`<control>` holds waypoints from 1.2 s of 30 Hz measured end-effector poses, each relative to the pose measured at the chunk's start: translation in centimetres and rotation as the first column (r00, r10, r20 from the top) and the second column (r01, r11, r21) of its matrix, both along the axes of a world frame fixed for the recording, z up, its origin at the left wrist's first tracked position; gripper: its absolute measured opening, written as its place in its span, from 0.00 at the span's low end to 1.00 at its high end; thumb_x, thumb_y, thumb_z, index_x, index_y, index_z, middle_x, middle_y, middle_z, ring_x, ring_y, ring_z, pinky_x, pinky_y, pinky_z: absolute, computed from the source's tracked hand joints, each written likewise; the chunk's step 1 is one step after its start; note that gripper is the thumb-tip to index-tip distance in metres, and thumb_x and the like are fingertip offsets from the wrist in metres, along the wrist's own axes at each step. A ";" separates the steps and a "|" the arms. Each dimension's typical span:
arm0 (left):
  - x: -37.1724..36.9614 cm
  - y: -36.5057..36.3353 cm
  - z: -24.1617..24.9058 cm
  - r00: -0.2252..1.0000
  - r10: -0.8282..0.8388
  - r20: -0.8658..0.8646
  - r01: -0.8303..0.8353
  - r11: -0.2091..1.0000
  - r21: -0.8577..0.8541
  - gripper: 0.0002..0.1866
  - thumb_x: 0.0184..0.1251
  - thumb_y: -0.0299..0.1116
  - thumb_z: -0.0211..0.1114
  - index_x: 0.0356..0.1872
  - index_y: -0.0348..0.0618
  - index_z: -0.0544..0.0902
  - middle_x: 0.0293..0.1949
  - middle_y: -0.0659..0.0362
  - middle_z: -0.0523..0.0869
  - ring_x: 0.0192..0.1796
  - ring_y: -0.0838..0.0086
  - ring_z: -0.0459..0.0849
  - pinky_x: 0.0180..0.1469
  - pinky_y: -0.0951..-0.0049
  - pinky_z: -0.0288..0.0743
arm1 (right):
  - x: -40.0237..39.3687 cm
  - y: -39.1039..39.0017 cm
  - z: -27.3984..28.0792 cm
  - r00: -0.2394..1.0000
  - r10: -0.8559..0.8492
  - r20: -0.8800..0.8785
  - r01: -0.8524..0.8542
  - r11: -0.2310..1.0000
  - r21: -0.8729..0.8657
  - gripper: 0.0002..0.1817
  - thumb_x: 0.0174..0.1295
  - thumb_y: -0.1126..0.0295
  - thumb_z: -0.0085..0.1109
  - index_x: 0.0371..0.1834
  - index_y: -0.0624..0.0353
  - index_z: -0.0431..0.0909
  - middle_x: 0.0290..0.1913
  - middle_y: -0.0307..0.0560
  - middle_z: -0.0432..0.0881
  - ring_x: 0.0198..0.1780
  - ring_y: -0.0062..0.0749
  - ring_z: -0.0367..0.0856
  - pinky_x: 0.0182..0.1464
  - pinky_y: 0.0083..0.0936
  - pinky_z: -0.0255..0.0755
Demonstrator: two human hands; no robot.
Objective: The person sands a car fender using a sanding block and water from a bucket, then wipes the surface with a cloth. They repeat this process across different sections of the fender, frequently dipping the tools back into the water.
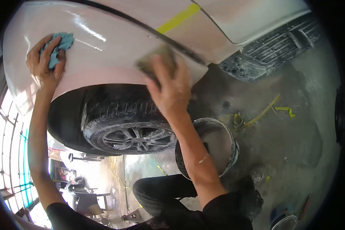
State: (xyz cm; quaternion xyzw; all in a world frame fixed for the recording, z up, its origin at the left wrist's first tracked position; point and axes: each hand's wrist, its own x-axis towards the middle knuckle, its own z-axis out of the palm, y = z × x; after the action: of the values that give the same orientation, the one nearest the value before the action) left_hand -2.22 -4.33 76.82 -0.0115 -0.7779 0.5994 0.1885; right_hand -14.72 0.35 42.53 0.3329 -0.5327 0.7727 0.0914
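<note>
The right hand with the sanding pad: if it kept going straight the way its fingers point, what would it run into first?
Probably the dark seam across the car panel, just beyond the right hand and its pad; depth is hard to judge.

The grey concrete floor [295,126] is stained and dusty. A round bucket [228,132] with a pale, smeared inside stands on it. Just beyond the bucket lie crumpled strips of yellow masking tape [262,112], one long piece running away from it and a shorter piece [286,110] farther off. The car's tyre [119,115] stands on the floor beside the bucket. Nearer than the bucket sits a white-rimmed container [284,221], partly cut off.
</note>
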 end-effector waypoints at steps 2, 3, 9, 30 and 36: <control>-0.1 -0.1 0.0 1.000 -0.025 0.005 0.025 1.000 -0.013 0.21 0.54 0.26 0.75 0.52 0.53 0.92 0.54 0.60 0.90 0.53 0.66 0.86 0.59 0.66 0.73 | 0.5 -2.3 -6.5 0.965 0.002 0.263 0.012 0.999 -0.050 0.37 0.61 0.62 0.76 0.74 0.54 0.73 0.64 0.66 0.73 0.60 0.59 0.76 0.61 0.52 0.72; 0.1 -0.2 0.1 1.000 -0.020 0.011 0.020 1.000 -0.012 0.21 0.54 0.26 0.75 0.52 0.53 0.92 0.54 0.60 0.90 0.53 0.66 0.86 0.59 0.66 0.73 | 0.8 -2.8 -9.1 0.887 0.060 0.457 -0.032 0.997 -0.070 0.36 0.62 0.63 0.75 0.73 0.58 0.73 0.62 0.64 0.73 0.59 0.56 0.76 0.62 0.49 0.72; -0.2 0.2 -0.2 1.000 -0.002 -0.003 0.002 1.000 -0.026 0.20 0.56 0.27 0.74 0.53 0.52 0.92 0.55 0.59 0.90 0.54 0.66 0.86 0.59 0.65 0.74 | 2.9 -0.6 -1.9 0.885 0.057 0.462 -0.066 0.998 0.003 0.36 0.63 0.64 0.73 0.75 0.56 0.72 0.61 0.68 0.70 0.61 0.64 0.75 0.61 0.50 0.73; 1.6 -2.0 2.8 0.985 0.028 0.173 -0.022 0.999 -0.039 0.17 0.67 0.27 0.72 0.57 0.44 0.89 0.56 0.53 0.91 0.58 0.60 0.86 0.62 0.62 0.74 | 1.7 -3.5 -7.7 0.602 0.045 0.798 -0.066 0.998 -0.006 0.32 0.67 0.57 0.71 0.70 0.62 0.74 0.58 0.61 0.75 0.62 0.53 0.75 0.61 0.49 0.73; 1.6 -2.1 2.6 0.984 0.003 0.179 -0.003 1.000 -0.004 0.17 0.67 0.27 0.72 0.57 0.43 0.89 0.55 0.54 0.91 0.58 0.59 0.87 0.63 0.62 0.74 | -0.3 -7.0 -14.6 -0.040 0.548 0.835 -0.189 0.817 -0.545 0.31 0.71 0.53 0.68 0.67 0.65 0.75 0.61 0.57 0.82 0.62 0.40 0.78 0.65 0.40 0.70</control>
State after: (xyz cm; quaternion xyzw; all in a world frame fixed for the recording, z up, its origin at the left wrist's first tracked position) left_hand -0.57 -6.41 79.47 -0.0644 -0.7906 0.5976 0.1169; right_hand -15.02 -6.62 27.91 -0.1578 -0.2290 0.8440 -0.4587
